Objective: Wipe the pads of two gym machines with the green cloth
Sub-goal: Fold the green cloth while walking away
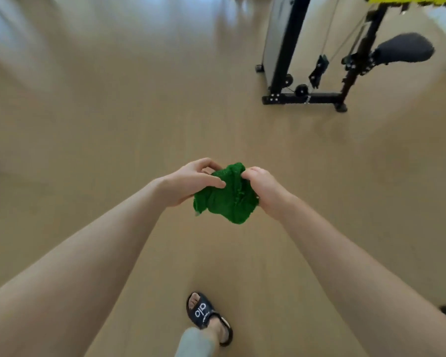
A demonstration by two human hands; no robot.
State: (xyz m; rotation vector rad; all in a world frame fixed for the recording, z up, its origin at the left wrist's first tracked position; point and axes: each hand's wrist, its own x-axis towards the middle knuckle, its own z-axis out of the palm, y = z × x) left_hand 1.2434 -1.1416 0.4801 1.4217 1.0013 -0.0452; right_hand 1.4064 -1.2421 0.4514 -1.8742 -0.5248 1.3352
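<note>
Both grips — left hand [191,182], right hand [264,191] — pinch the green cloth [225,199] between them.

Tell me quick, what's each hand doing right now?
Left hand: closed, gripping the green cloth.
Right hand: closed, gripping the same cloth.

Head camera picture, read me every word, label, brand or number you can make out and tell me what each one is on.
"alo", white letters on the strap of the black sandal, seen rotated from this view.
Smaller white print beneath that logo on the same strap: too small to read.
The gym machine, its black pad and the green cloth: no readable text shows.
</note>
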